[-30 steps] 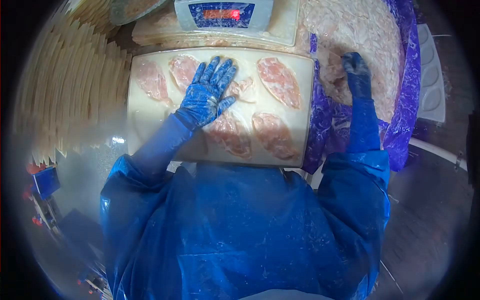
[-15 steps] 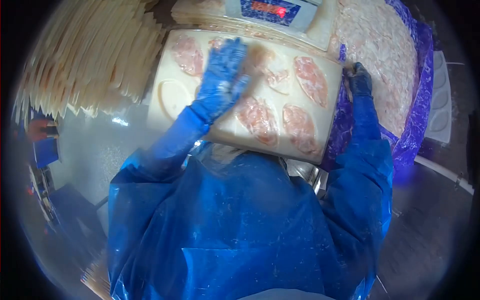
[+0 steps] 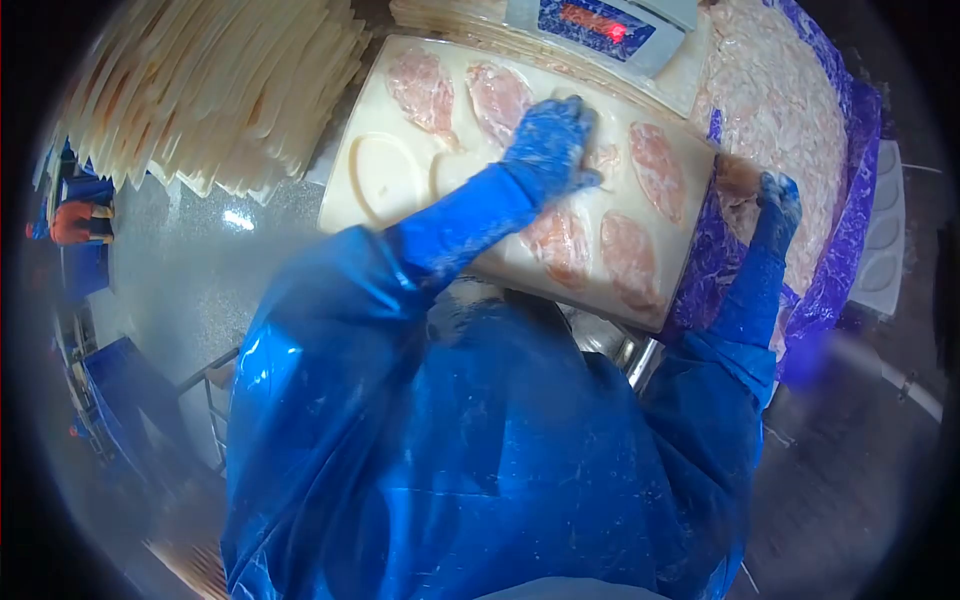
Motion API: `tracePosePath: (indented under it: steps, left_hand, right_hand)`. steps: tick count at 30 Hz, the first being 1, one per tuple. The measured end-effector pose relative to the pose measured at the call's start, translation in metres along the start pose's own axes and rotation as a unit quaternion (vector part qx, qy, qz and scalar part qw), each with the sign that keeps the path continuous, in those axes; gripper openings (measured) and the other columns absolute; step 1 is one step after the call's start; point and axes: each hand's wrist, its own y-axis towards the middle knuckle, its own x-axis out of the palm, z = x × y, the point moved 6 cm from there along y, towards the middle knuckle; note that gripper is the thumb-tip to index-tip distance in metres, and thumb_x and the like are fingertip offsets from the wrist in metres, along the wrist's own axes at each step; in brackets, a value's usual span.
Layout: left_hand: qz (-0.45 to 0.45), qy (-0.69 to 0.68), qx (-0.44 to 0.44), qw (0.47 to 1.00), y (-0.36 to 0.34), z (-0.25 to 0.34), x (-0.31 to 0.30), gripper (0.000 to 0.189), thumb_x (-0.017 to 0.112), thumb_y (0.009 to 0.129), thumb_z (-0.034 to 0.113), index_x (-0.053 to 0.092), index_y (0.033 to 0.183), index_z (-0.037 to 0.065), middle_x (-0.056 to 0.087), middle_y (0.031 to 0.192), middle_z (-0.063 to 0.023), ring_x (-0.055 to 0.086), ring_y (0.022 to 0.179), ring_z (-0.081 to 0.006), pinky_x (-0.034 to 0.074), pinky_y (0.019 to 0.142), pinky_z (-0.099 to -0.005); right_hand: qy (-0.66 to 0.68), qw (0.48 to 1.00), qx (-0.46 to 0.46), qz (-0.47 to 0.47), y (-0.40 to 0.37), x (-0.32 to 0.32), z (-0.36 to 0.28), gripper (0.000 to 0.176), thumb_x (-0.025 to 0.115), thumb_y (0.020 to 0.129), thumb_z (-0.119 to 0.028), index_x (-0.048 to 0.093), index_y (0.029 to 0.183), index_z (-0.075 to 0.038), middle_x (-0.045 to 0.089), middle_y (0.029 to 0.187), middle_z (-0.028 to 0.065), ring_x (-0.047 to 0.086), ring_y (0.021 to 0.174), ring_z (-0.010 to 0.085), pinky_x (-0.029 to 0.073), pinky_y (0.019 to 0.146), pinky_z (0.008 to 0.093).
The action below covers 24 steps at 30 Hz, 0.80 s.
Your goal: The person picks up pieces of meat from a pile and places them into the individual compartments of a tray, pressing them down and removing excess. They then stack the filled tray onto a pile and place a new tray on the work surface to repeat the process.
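Observation:
A white tray (image 3: 400,225) with oval hollows lies before me, several hollows filled with pale pink meat pieces (image 3: 657,172). My left hand (image 3: 550,145), in a blue glove, lies over the tray's upper middle on a piece of meat, fingers spread and partly covering it. At the tray's right edge, my right hand (image 3: 778,200), also gloved, has its fingers curled at a piece of meat (image 3: 738,185) beside the large heap of meat (image 3: 770,95) in purple film (image 3: 865,150). Two hollows at the tray's left show no meat.
Behind the tray stands a scale with a red display (image 3: 597,22). Stacked pale trays (image 3: 220,90) fill the upper left. Another hollowed tray (image 3: 880,240) lies far right. A person in red (image 3: 80,222) stands at the far left.
My left hand has moved right across the tray, uncovering meat in the upper row. My right hand has shifted right and slightly down, and a piece of meat now shows beside it.

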Motion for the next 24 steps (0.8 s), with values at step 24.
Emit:
tracePosePath:
  steps: [24]
  left_hand:
    - [-0.171,-0.607,-0.089,0.771,0.043,0.016,-0.025,0.048,0.071,0.091,0.014,0.056,0.136,0.006,0.06,0.133,-0.0049,0.056,0.117,-0.0149,0.045,0.104,-0.0285]
  right_hand:
    - [0.352,0.915,0.084,-0.178,-0.05,0.098,-0.201,0.009,0.059,0.098,-0.01,0.061,0.106,-0.008,0.061,0.093,-0.0012,0.055,0.082,0.0079,0.045,0.074,0.0214]
